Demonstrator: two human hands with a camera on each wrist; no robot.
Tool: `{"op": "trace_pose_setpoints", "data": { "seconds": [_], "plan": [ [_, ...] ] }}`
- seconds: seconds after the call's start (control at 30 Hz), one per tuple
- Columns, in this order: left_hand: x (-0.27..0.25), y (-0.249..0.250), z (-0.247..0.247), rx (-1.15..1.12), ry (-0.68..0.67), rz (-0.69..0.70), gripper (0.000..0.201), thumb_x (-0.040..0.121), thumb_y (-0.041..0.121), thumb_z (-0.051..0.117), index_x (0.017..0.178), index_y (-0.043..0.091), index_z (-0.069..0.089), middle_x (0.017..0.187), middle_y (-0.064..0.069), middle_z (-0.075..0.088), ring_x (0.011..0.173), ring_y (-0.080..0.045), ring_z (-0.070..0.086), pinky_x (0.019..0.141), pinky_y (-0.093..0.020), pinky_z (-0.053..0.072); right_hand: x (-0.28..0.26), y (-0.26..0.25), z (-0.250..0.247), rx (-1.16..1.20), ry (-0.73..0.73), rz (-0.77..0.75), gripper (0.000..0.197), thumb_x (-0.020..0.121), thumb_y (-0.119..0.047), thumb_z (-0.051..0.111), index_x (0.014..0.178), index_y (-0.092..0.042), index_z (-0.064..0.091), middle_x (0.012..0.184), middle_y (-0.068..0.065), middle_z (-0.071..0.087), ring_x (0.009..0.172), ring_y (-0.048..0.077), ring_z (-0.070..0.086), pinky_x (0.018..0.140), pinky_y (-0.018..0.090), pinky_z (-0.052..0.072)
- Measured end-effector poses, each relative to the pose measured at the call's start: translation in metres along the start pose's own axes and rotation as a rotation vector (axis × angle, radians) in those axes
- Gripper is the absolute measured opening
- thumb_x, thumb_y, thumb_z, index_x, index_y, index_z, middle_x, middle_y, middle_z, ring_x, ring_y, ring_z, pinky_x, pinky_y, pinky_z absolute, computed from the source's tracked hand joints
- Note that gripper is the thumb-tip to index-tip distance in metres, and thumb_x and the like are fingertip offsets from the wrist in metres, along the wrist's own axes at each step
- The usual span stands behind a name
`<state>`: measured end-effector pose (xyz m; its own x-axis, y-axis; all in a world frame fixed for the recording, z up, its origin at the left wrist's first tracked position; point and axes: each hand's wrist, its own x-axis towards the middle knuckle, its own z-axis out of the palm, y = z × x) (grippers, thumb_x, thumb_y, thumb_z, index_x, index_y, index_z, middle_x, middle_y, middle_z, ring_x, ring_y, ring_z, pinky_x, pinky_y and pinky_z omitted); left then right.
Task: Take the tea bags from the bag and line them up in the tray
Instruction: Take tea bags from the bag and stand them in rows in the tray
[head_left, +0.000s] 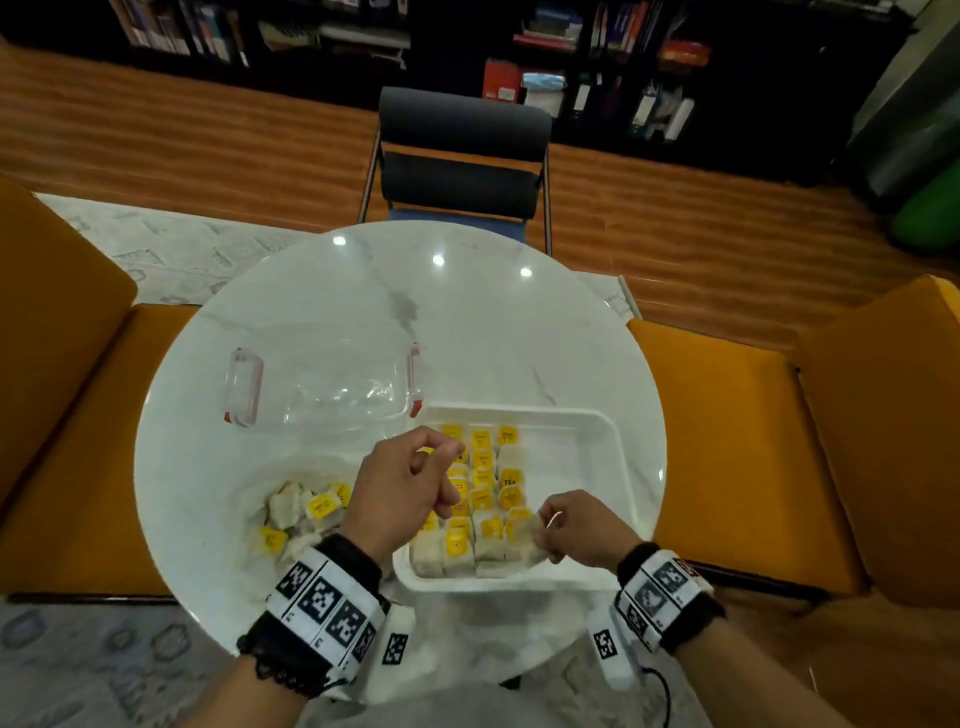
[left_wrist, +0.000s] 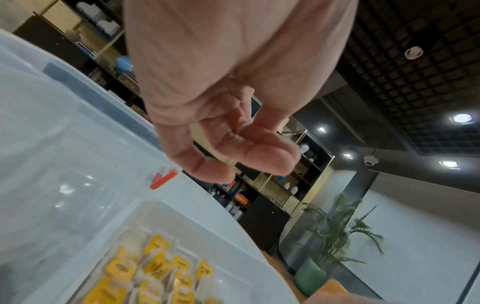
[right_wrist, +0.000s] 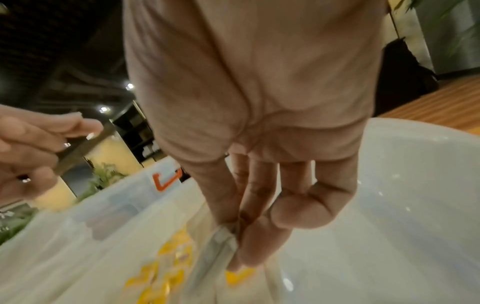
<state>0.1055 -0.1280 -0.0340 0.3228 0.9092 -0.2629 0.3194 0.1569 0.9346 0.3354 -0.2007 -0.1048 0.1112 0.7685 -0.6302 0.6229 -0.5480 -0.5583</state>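
Note:
The white tray (head_left: 597, 447) sits at the table's front right, holding rows of yellow-tagged tea bags (head_left: 483, 478) along its left half. My right hand (head_left: 550, 530) pinches one tea bag (head_left: 522, 532) at the near right end of those rows; in the right wrist view its fingertips (right_wrist: 241, 246) clamp the bag's paper (right_wrist: 221, 244). My left hand (head_left: 426, 473) hovers over the tray's left edge with fingers (left_wrist: 259, 156) curled and nothing visible in them. The clear bag (head_left: 228, 493) lies front left with several tea bags (head_left: 306, 514) inside.
A clear container lid (head_left: 322, 384) with red clips (head_left: 414, 379) lies behind the bag and tray on the round marble table (head_left: 467, 312). Orange seats (head_left: 727, 441) flank the table and a dark chair (head_left: 462, 156) stands at its far side.

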Motion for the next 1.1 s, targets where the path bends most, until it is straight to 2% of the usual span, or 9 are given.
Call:
{"op": "trace_pose_setpoints", "data": {
  "seconds": [0.13,0.3,0.37,0.47,0.63,0.73,0.8,0.93,1.1],
  "plan": [
    [-0.006,-0.014,-0.003,0.002,0.018,-0.012,0.010,0.098,0.021,0.064,0.095,0.016,0.072,0.064,-0.006,0.073,0.057,-0.021,0.070,0.064,-0.029,0.057,0.007,0.003,0.016,0.042,-0.086,0.100,0.009,0.081,-0.003,0.069,0.081,-0.006,0.061,0.059,0.007,0.065,0.049,0.013,0.060,0.046,0.019,0.043],
    [-0.004,-0.020,-0.008,0.001,-0.002,-0.021,0.008,0.097,0.020,0.064,0.097,0.018,0.072,0.068,-0.004,0.073,0.062,-0.025,0.072,0.074,-0.042,0.061,0.008,0.005,0.019,-0.215,0.037,0.140,0.027,0.076,-0.015,0.078,0.076,-0.021,0.051,0.094,0.005,0.063,0.074,0.020,0.061,0.069,0.028,0.051],
    [-0.003,-0.020,-0.011,0.009,-0.004,-0.009,0.008,0.097,0.019,0.064,0.098,0.020,0.072,0.069,-0.003,0.074,0.062,-0.023,0.072,0.075,-0.042,0.061,0.006,0.004,0.018,-0.258,0.059,0.130,0.027,0.077,-0.017,0.078,0.076,-0.020,0.051,0.097,0.005,0.063,0.078,0.021,0.062,0.072,0.030,0.052],
    [-0.002,-0.015,-0.015,0.005,0.032,0.013,0.009,0.098,0.021,0.062,0.096,0.020,0.071,0.060,-0.006,0.070,0.054,-0.020,0.068,0.064,-0.031,0.057,0.004,0.001,0.019,-0.344,-0.038,0.002,0.007,0.084,-0.011,0.065,0.081,-0.016,0.068,0.094,0.002,0.070,0.086,0.015,0.063,0.072,0.020,0.048],
    [-0.003,-0.011,-0.034,-0.027,0.130,0.037,0.012,0.100,0.020,0.060,0.097,0.022,0.072,0.065,-0.006,0.071,0.051,-0.019,0.065,0.063,-0.032,0.056,0.004,-0.007,0.024,-0.366,-0.219,-0.071,0.023,0.089,-0.013,0.059,0.102,-0.019,0.078,0.110,-0.003,0.074,0.096,0.009,0.061,0.085,0.018,0.042],
    [-0.004,-0.013,-0.052,-0.032,0.191,0.039,0.012,0.098,0.017,0.063,0.098,0.024,0.072,0.077,-0.001,0.075,0.060,-0.022,0.070,0.068,-0.041,0.059,0.011,-0.013,0.011,-0.399,-0.195,-0.068,0.022,0.093,-0.016,0.057,0.104,-0.017,0.077,0.104,-0.003,0.071,0.086,0.008,0.056,0.081,0.020,0.041],
    [-0.007,-0.014,-0.063,-0.039,0.214,0.025,0.011,0.098,0.019,0.063,0.097,0.023,0.073,0.072,-0.004,0.074,0.060,-0.024,0.069,0.070,-0.050,0.059,0.021,-0.020,-0.002,-0.409,-0.111,-0.054,0.021,0.095,-0.018,0.057,0.102,-0.016,0.076,0.099,-0.003,0.068,0.083,0.008,0.056,0.081,0.022,0.043],
    [-0.015,-0.014,-0.078,-0.048,0.283,0.011,0.011,0.098,0.022,0.062,0.096,0.021,0.073,0.059,-0.010,0.067,0.054,-0.023,0.064,0.070,-0.051,0.058,0.050,-0.030,-0.017,-0.445,0.018,-0.053,0.025,0.096,-0.018,0.051,0.105,-0.019,0.074,0.118,0.004,0.068,0.109,0.021,0.061,0.090,0.027,0.046],
    [-0.028,-0.016,-0.086,-0.051,0.356,-0.022,0.011,0.097,0.022,0.063,0.095,0.019,0.073,0.064,-0.009,0.070,0.061,-0.026,0.068,0.077,-0.052,0.058,0.075,-0.033,-0.017,-0.438,0.039,-0.048,0.021,0.095,-0.019,0.052,0.108,-0.018,0.069,0.125,0.006,0.063,0.115,0.022,0.058,0.090,0.026,0.043]
  ]
}}
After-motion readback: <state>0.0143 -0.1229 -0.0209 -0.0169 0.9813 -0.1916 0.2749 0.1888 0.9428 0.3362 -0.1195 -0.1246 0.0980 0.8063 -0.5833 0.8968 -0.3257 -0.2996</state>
